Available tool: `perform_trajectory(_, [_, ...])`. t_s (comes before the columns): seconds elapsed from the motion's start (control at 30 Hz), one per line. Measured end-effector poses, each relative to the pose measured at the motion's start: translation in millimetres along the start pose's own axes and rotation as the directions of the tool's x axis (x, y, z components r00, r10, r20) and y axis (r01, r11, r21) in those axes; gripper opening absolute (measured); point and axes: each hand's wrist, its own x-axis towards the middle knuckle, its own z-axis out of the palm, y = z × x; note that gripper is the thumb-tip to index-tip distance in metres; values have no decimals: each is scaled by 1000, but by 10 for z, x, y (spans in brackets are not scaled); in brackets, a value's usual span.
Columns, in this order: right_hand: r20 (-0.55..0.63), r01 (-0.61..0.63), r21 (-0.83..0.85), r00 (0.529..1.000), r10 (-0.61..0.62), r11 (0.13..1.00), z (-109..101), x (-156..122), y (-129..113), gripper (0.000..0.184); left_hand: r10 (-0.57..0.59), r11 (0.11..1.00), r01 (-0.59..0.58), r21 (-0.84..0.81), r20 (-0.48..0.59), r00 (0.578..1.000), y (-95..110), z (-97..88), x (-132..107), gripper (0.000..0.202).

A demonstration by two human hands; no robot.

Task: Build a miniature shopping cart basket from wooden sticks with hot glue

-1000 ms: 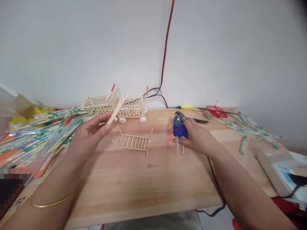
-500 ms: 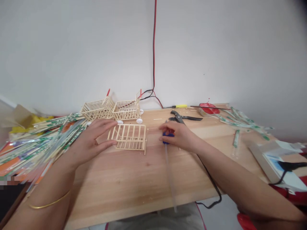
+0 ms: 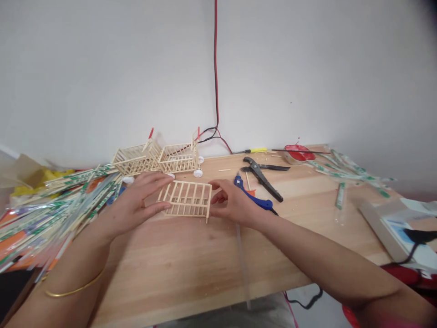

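Note:
A small frame of glued wooden sticks, with slats across it, is on the table between my hands. My left hand grips its left end, thumb on the near side and fingers on the far side. At its right edge, my right hand pinches the frame with thumb and forefinger; the fingertips are partly hidden. Just beyond my right hand lies a blue hot glue gun with an orange trigger, its nozzle towards the wall. Behind the frame stand two carts built of sticks, with white wheels and red tips.
Black pliers-like cutters lie behind the glue gun. Wrapped sticks pile up at left, and empty wrappers lie at right. A red dish is near the wall. A long clear stick reaches over the table's front edge.
My right hand has let go of the glue gun, left it on the table and moved left to the stick frame. My left hand stays at the frame's left end.

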Motion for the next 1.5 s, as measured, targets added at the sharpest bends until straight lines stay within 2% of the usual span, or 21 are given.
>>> perform_trajectory(0.2, [-20,25,58,1000,-23,998,-6,-5,-24,58,24,999,-24,23,9,1000,-9,4,10,50])
perform_trajectory(0.5, [-7,86,-4,996,-86,996,-13,8,-17,46,80,984,-87,153,48,996,-32,14,15,49])
perform_trajectory(1.5, [9,139,-108,990,-138,984,7,21,-66,41,172,967,-177,181,42,984,-42,-31,15,44])
